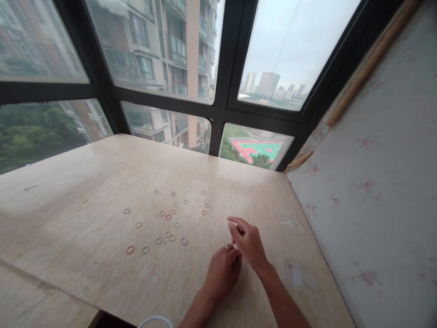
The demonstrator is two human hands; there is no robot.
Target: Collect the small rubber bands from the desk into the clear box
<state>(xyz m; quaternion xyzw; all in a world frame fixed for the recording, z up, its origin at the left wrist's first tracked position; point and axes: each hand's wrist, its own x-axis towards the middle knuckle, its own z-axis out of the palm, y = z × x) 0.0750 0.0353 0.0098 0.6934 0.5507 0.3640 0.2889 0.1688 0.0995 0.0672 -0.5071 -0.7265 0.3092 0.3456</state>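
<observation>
Several small rings lie scattered on the marble-patterned sill, among them a red ring [130, 249], a grey ring [146, 250] and another red ring [168, 217]. To their right, my left hand [223, 269] rests low with its fingers curled, a ring band on one finger; whatever its fingertips hold, if anything, is hidden. My right hand [248, 239] is just above and right of it, touching or nearly touching it, with the index finger reaching left and the other fingers bent. Nothing can be made out between its fingers. A tan ring [204, 212] is among the rings nearest my hands.
Clear plastic bags [297, 275] lie on the sill [85, 182] at the right, near the flowered wall [368, 200]. Dark window frames [218, 114] stand behind. A white cable [155, 318] curves at the front edge, beside a dark gap. A thin item [30, 187] lies far left.
</observation>
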